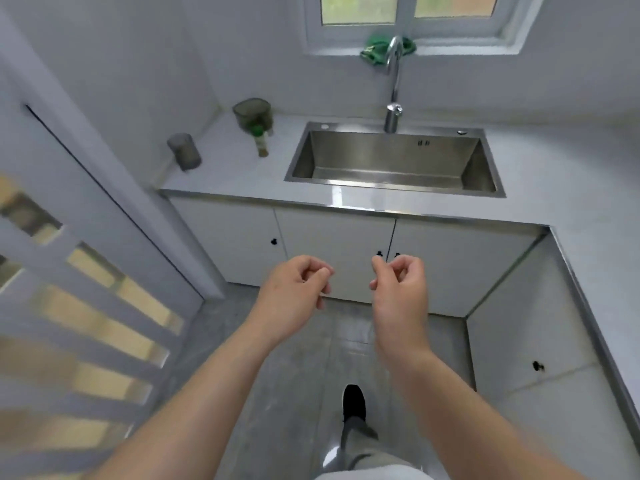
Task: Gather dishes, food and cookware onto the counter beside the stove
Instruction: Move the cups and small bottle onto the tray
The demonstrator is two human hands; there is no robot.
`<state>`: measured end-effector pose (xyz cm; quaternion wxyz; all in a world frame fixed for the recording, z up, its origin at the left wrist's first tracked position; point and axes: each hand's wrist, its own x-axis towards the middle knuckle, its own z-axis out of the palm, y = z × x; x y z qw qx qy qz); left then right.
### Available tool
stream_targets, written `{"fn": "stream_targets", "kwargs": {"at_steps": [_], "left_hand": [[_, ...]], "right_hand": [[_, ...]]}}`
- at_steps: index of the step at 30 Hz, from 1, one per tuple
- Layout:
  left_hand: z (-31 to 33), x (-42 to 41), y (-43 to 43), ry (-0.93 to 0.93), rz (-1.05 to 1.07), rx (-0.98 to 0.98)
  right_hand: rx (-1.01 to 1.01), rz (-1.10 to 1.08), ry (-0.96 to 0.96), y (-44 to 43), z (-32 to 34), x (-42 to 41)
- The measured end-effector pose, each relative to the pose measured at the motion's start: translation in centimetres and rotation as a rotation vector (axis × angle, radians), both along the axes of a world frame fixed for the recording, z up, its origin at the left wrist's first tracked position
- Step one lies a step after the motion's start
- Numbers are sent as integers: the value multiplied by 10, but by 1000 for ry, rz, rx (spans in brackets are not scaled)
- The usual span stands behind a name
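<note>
Head view: left hand [294,289] and right hand [398,289], both loosely curled and holding nothing, hover before the sink [394,189], a bottle [262,143] standing on the table [225,169] left of it; no stove or dishes visible, so gathering seems barely begun.

A small, pale kitchen corner with a steel sink set under a window.

White walls [138,64] meet at the back left. The white-framed window [408,8] shows blurred green outside and lets in soft daylight. Below it a light grey counter [225,174] with a metal edge runs along the back wall and turns down the right side. A rectangular stainless sink [391,147] is sunk into it, with a curved chrome faucet [394,74] behind. White cabinet doors [332,251] with small dark knobs [274,241] sit beneath. The floor [294,375] is glossy grey tile. At the left stands a blurred white slatted door [69,306] with panes.
</note>
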<state>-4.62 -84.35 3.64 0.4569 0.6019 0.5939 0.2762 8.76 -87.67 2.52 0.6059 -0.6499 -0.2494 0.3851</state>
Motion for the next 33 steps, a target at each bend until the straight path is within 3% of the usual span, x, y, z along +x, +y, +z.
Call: {"fn": "stream_targets", "kwargs": {"at_steps": [7, 20, 26, 33], "left_hand": [[9, -20, 138, 16, 195, -60], [-22, -123, 337, -49, 426, -77], [-39, -188, 475, 98, 269, -16], [-43, -180, 634, 470, -247, 265]], "right_hand": [[-70, 210, 46, 153, 6, -8], [-172, 349, 48, 367, -12, -86], [-182, 218, 40, 478, -21, -149], [-257, 20, -5, 552, -19, -174]]}}
